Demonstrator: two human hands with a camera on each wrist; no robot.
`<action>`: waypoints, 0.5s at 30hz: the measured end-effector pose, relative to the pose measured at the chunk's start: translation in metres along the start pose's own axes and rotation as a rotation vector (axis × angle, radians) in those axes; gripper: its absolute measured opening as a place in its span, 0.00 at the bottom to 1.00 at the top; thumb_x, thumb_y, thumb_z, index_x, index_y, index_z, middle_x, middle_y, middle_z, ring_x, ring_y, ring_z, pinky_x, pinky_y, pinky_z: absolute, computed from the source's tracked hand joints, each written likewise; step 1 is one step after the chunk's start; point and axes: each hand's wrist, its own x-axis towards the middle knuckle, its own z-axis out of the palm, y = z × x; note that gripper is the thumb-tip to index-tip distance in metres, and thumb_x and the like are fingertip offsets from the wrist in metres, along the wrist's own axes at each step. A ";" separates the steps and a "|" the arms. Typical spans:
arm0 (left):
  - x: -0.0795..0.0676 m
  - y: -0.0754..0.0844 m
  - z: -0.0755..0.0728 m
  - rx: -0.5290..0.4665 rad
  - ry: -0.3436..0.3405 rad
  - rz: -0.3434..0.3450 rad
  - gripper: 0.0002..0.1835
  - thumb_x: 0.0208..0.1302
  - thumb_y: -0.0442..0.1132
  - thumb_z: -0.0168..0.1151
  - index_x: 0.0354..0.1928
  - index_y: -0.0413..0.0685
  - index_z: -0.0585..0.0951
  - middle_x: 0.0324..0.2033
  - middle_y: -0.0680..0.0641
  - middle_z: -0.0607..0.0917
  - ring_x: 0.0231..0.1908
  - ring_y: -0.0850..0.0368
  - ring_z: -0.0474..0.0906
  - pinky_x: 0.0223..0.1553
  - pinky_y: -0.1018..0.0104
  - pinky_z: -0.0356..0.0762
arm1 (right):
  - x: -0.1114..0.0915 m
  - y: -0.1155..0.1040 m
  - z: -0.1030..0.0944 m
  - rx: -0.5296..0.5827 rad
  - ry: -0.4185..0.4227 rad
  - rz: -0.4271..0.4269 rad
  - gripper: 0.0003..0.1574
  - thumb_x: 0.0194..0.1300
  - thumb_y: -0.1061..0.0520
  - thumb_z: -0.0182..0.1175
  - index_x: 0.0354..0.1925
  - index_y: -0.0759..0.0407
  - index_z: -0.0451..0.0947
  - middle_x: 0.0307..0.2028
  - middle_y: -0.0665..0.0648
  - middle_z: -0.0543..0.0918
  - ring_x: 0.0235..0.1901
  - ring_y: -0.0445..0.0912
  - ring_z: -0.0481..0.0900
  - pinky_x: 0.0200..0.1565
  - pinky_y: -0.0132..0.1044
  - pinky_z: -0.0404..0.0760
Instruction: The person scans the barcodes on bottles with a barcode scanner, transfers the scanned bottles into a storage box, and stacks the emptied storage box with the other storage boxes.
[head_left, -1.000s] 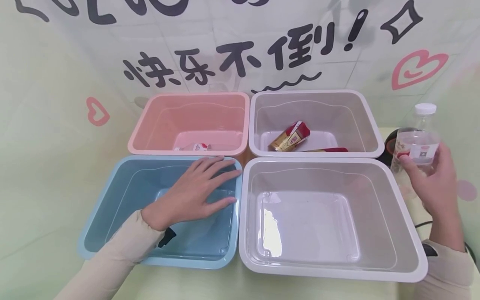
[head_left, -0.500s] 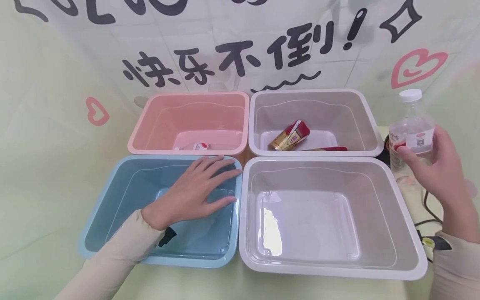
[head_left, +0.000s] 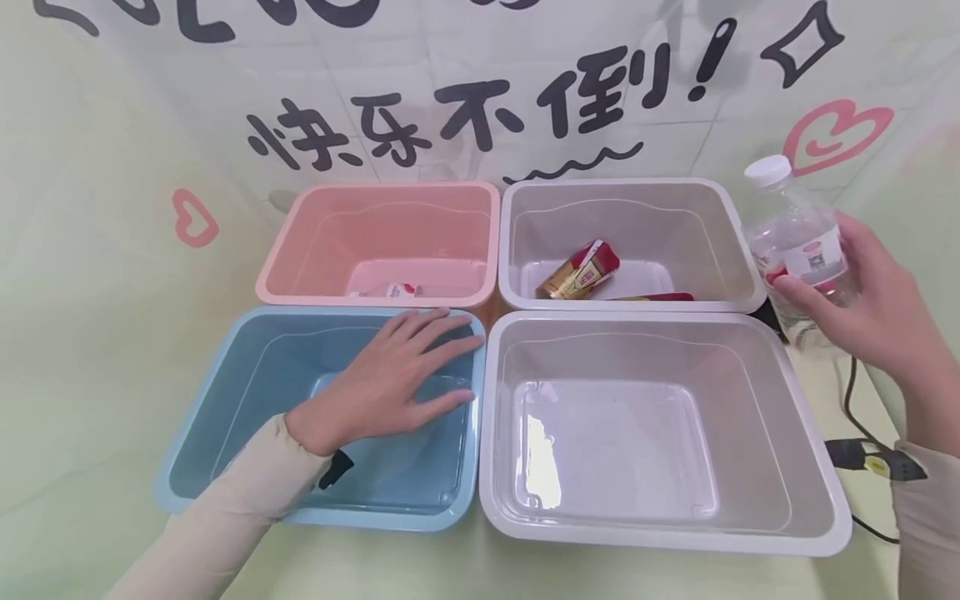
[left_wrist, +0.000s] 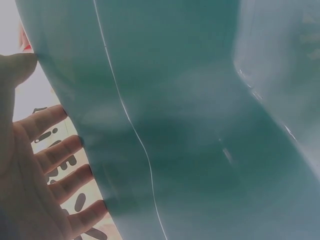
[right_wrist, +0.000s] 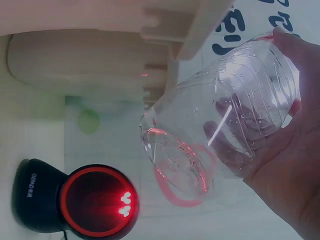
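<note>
My right hand (head_left: 877, 308) grips a clear plastic bottle (head_left: 802, 242) with a white cap and a printed label. It is raised above the outer edge of the right-hand bins, its cap tilted left. In the right wrist view the bottle's ribbed wall (right_wrist: 240, 100) carries droplets, and its base points away from the palm. My left hand (head_left: 382, 387) lies over the blue bin (head_left: 255, 392) with fingers spread. Its fingertips touch that bin's rim at the right back corner; the left wrist view shows them straight along the edge.
A pink bin (head_left: 390, 185) at back left holds a small labelled bottle (head_left: 401, 290). The back right greyish bin (head_left: 615, 182) contains a red-gold crumpled carton (head_left: 581, 271) and another red piece. A pale bin (head_left: 675, 546) stands front right. Beyond are a lit black scanner (right_wrist: 100, 200) and a cable (head_left: 851, 400).
My right hand has carried the bottle left and upward, toward the back right bin, and tilted its cap to the left. The left hand has stayed in place.
</note>
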 end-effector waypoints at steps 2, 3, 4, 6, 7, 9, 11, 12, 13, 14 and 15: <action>0.001 0.000 0.001 -0.003 0.006 0.003 0.37 0.70 0.66 0.63 0.77 0.64 0.72 0.78 0.49 0.72 0.81 0.43 0.62 0.82 0.36 0.56 | 0.005 -0.005 -0.002 -0.028 -0.022 -0.012 0.51 0.62 0.62 0.74 0.78 0.41 0.66 0.47 0.26 0.76 0.37 0.24 0.73 0.39 0.11 0.68; 0.001 0.000 0.002 -0.006 0.009 0.005 0.37 0.70 0.65 0.63 0.77 0.64 0.72 0.78 0.49 0.72 0.80 0.43 0.62 0.82 0.36 0.57 | 0.008 -0.008 -0.003 -0.040 -0.032 -0.022 0.51 0.62 0.62 0.74 0.78 0.41 0.66 0.47 0.26 0.76 0.36 0.25 0.72 0.39 0.11 0.67; 0.002 0.000 0.002 -0.007 0.010 0.006 0.37 0.70 0.65 0.63 0.77 0.64 0.72 0.78 0.48 0.72 0.80 0.43 0.62 0.82 0.36 0.57 | 0.010 -0.011 -0.004 -0.051 -0.047 -0.025 0.51 0.62 0.61 0.74 0.78 0.41 0.66 0.47 0.26 0.75 0.37 0.25 0.71 0.39 0.12 0.67; 0.002 0.000 0.003 -0.011 0.010 0.008 0.37 0.70 0.65 0.63 0.77 0.64 0.72 0.77 0.48 0.72 0.80 0.43 0.62 0.82 0.36 0.57 | 0.017 -0.019 -0.005 -0.069 -0.074 -0.044 0.50 0.63 0.60 0.74 0.78 0.41 0.66 0.47 0.26 0.75 0.39 0.26 0.71 0.39 0.14 0.65; 0.003 -0.001 0.003 -0.014 0.009 0.008 0.37 0.70 0.66 0.63 0.77 0.63 0.73 0.77 0.48 0.72 0.80 0.43 0.62 0.82 0.36 0.56 | 0.020 -0.023 -0.005 -0.073 -0.088 -0.056 0.49 0.63 0.60 0.74 0.78 0.41 0.66 0.48 0.26 0.75 0.42 0.25 0.72 0.41 0.14 0.65; 0.003 -0.001 0.003 -0.020 0.009 0.011 0.37 0.70 0.66 0.63 0.77 0.63 0.73 0.77 0.48 0.72 0.80 0.43 0.62 0.81 0.35 0.57 | 0.027 -0.032 -0.004 -0.098 -0.122 -0.066 0.49 0.64 0.57 0.74 0.78 0.38 0.66 0.47 0.25 0.75 0.44 0.23 0.71 0.42 0.17 0.64; 0.003 -0.002 0.003 -0.024 0.016 0.013 0.37 0.70 0.66 0.63 0.76 0.63 0.73 0.77 0.47 0.73 0.80 0.43 0.62 0.81 0.35 0.57 | 0.034 -0.042 -0.002 -0.122 -0.159 -0.081 0.49 0.65 0.55 0.74 0.78 0.35 0.65 0.47 0.25 0.76 0.47 0.21 0.71 0.43 0.18 0.63; 0.003 -0.003 0.003 -0.025 0.021 0.015 0.36 0.70 0.65 0.63 0.76 0.63 0.73 0.77 0.48 0.73 0.80 0.43 0.62 0.81 0.35 0.57 | 0.038 -0.047 0.000 -0.138 -0.176 -0.092 0.49 0.65 0.54 0.74 0.78 0.33 0.65 0.47 0.25 0.76 0.47 0.21 0.72 0.43 0.19 0.64; 0.003 -0.003 0.003 -0.026 0.024 0.016 0.36 0.70 0.65 0.63 0.76 0.64 0.73 0.77 0.48 0.73 0.80 0.43 0.62 0.81 0.35 0.57 | 0.041 -0.052 0.002 -0.149 -0.195 -0.105 0.50 0.65 0.54 0.74 0.78 0.33 0.64 0.47 0.27 0.77 0.47 0.21 0.73 0.43 0.19 0.65; 0.003 -0.003 0.004 -0.030 0.028 0.017 0.36 0.69 0.65 0.64 0.76 0.64 0.73 0.77 0.48 0.73 0.80 0.43 0.62 0.81 0.35 0.57 | 0.043 -0.056 0.005 -0.162 -0.215 -0.114 0.50 0.65 0.53 0.74 0.78 0.31 0.64 0.46 0.28 0.77 0.47 0.23 0.73 0.43 0.20 0.65; 0.003 -0.003 0.005 -0.031 0.028 0.017 0.36 0.69 0.65 0.64 0.76 0.64 0.73 0.77 0.48 0.73 0.80 0.44 0.62 0.81 0.35 0.57 | 0.046 -0.061 0.007 -0.165 -0.235 -0.119 0.51 0.65 0.53 0.74 0.78 0.29 0.63 0.46 0.30 0.78 0.46 0.25 0.73 0.43 0.20 0.66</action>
